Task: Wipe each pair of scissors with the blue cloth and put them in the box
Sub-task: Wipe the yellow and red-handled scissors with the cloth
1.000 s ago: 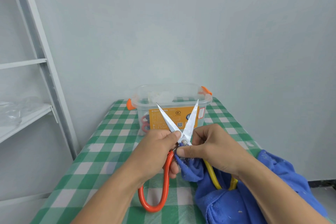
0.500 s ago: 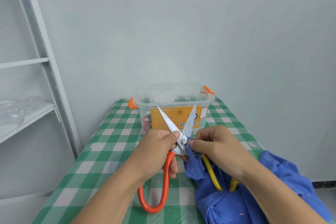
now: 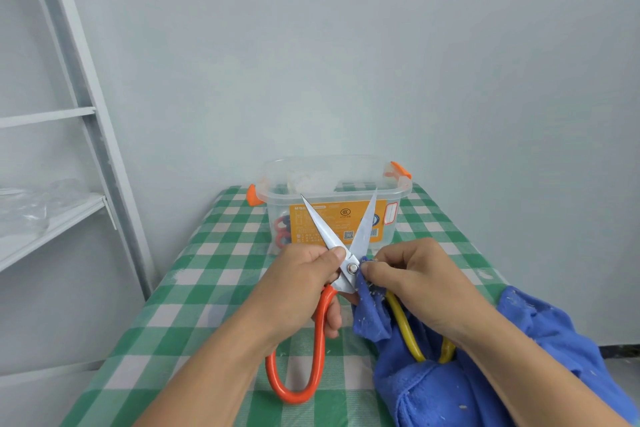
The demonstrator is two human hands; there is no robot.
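**A:** What's in the box (image 3: 398,188)?

**B:** It's clear plastic with orange clips, at the far end of the checked tabletop (image 3: 221,274). At the left of its near wall, red and blue handle loops (image 3: 282,232) show through from inside. Something pale lies at the back of it, and I can't tell what.

**A:** And the scissors being cleaned?

**B:** The scissors (image 3: 325,236) are held above the tabletop, just on the near side of the box. Their long axis runs from the person toward the box, with the tips pointing away at its orange label. The blades stand apart in a V. The orange handle hangs down on the near side. The yellow handle runs into the folds of the blue cloth (image 3: 450,388), which is heaped nearer than the box and to its right.

**A:** The hands?

**B:** The left hand (image 3: 298,288) grips the orange handle just below the pivot, thumb laid on the left blade. The right hand (image 3: 419,282) pinches a corner of the blue cloth between thumb and forefinger, against the base of the right blade.

**A:** Anything different from a second ago?

**B:** The pinched cloth sat below the pivot then. Now it's beside the pivot, a little closer to the box. The left hand's grip and the spread of the blades look the same.
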